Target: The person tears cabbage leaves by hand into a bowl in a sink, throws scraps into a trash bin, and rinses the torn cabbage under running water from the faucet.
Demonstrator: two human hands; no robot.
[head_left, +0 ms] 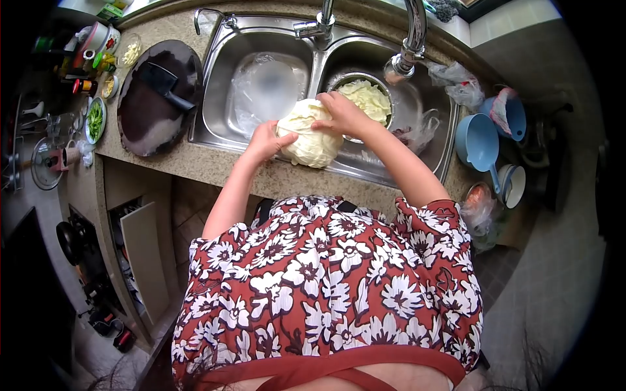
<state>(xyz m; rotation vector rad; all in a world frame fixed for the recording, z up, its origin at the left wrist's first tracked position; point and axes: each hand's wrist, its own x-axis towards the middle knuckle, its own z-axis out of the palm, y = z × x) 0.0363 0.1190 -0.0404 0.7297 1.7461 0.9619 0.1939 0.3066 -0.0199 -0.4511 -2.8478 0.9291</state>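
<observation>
A pale cabbage head (pixel 310 138) is held over the front edge of the sink, in front of the divider between the basins. My left hand (pixel 266 141) grips its left side, thumb lying across the leaves. From the upper right, my right hand (pixel 340 113) is closed on it, fingers on top and thumb on the near face. Just behind my right hand, torn cabbage leaves (pixel 365 101) lie in a round metal bowl (pixel 391 117) in the right basin. The undersides of the fingers are partly hidden.
Crumpled clear plastic (pixel 251 85) lies in the left basin. Left of the sink, a black cleaver (pixel 158 79) rests on a dark round chopping board (pixel 140 124). Chopped greens fill a plate (pixel 96 138). A faucet (pixel 411 45) overhangs the right basin; a blue ladle (pixel 478 140) sits at right.
</observation>
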